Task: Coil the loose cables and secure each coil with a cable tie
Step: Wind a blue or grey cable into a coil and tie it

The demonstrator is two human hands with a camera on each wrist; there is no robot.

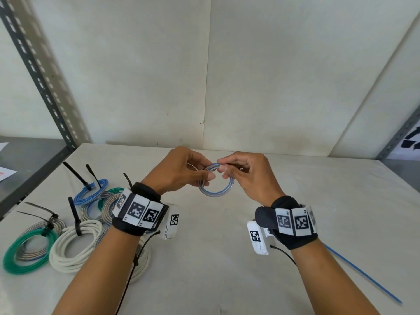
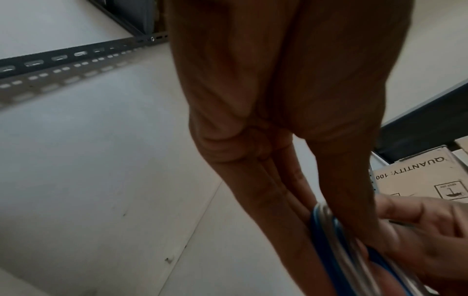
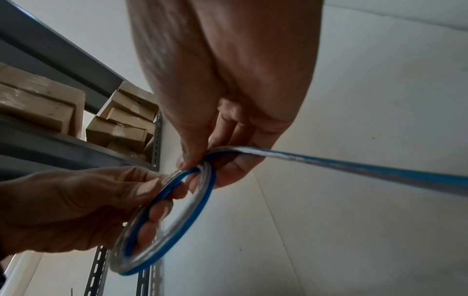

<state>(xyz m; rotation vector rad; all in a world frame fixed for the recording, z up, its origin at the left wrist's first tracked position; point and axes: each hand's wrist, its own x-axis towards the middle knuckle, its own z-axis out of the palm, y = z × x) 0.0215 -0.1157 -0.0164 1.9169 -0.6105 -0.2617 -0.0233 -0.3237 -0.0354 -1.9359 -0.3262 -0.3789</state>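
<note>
A small coil of blue-and-clear cable (image 1: 216,192) hangs in the air over the middle of the table. My left hand (image 1: 193,171) grips its left side, fingers through the loop, as the right wrist view shows at the coil (image 3: 162,220). My right hand (image 1: 229,169) pinches the coil's top, where the loose cable tail (image 3: 354,168) feeds in and trails off right. The tail's far stretch (image 1: 363,276) lies on the table at the right. In the left wrist view the coil (image 2: 339,240) is pressed between my left fingers.
Several tied coils lie at the table's left: green (image 1: 25,253), white (image 1: 75,244), blue (image 1: 91,194), each with a black cable tie (image 1: 75,214). A slotted metal shelf post (image 1: 38,78) stands at the left. Cardboard boxes (image 3: 119,128) sit on shelves.
</note>
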